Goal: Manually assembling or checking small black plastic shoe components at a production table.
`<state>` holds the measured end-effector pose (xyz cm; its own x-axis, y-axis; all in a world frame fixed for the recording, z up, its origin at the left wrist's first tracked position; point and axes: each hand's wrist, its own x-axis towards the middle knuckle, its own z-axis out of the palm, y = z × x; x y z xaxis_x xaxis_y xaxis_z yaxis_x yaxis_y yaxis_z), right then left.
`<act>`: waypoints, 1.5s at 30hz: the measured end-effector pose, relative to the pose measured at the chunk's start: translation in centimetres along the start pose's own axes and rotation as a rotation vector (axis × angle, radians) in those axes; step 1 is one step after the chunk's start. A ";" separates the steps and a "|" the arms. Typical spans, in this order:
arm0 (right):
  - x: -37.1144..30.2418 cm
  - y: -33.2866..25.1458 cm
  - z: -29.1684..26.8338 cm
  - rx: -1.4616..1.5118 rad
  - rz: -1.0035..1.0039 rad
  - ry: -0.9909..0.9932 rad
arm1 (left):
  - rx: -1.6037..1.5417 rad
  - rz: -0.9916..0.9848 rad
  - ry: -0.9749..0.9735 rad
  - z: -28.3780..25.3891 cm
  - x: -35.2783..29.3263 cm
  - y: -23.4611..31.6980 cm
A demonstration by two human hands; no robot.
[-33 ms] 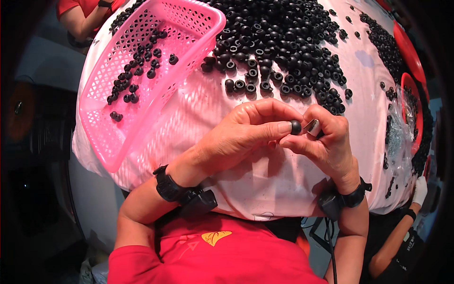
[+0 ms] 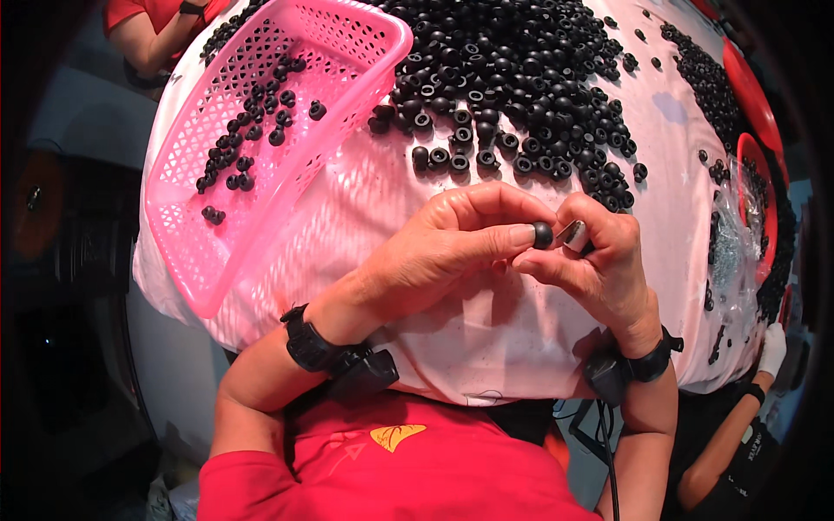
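Counter (image 2: pixel 673 227) draped in pale patterned cloth; bare left hand (image 2: pixel 434 241) narrow, thumb and fingertips pinching a small round black piece (image 2: pixel 543 234) that sits between both hands, above the counter's near side. Bare right hand (image 2: pixel 604 256) curled in close, fingers around a small pale-and-dark item (image 2: pixel 575 234) — kind too small to tell. Large heap of similar black rounded pieces (image 2: pixel 512 78), some showing ring-shaped ends, lies beyond the hands. Left of it, long pink perforated plastic basket (image 2: pixel 280 206) with scattered black pieces (image 2: pixel 276 136) inside. Far right — red plastic trays (image 2: pixel 752 95), crumpled clear plastic (image 2: pixel 731 224), a co-worker's white-gloved hand (image 2: pixel 771 347).
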<state>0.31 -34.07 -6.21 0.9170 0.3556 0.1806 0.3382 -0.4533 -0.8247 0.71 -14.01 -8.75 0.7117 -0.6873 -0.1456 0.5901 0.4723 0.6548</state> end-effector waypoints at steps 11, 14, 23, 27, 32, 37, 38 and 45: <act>-0.5 -0.2 -0.3 0.110 -0.224 0.129 | -0.015 -0.011 0.061 1.3 0.0 0.7; -0.6 0.1 -0.5 0.117 -0.242 0.150 | 0.061 -0.019 0.040 1.8 0.3 1.4; 0.0 0.2 -0.6 -0.114 -0.417 0.238 | -0.020 -0.040 0.102 1.9 1.1 0.4; -0.1 0.1 -1.2 -0.270 -0.446 0.216 | -0.156 -0.062 0.149 1.8 1.1 0.2; -0.2 -0.1 -0.6 -0.198 -0.380 0.263 | -0.142 -0.052 0.148 1.5 1.4 -0.1; -0.1 -0.2 -0.5 -0.122 -0.252 0.263 | -0.145 -0.023 0.100 1.7 1.4 0.0; 0.2 0.0 -0.5 -0.155 -0.341 0.274 | -0.145 -0.023 0.101 1.6 1.4 0.0; 0.0 0.2 -0.6 -0.198 -0.444 0.289 | -0.084 -0.013 0.088 1.6 1.3 0.1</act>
<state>0.50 -34.64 -6.05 0.6889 0.3214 0.6497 0.7123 -0.4660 -0.5248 1.11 -15.73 -7.73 0.7321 -0.6443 -0.2212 0.6269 0.5102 0.5888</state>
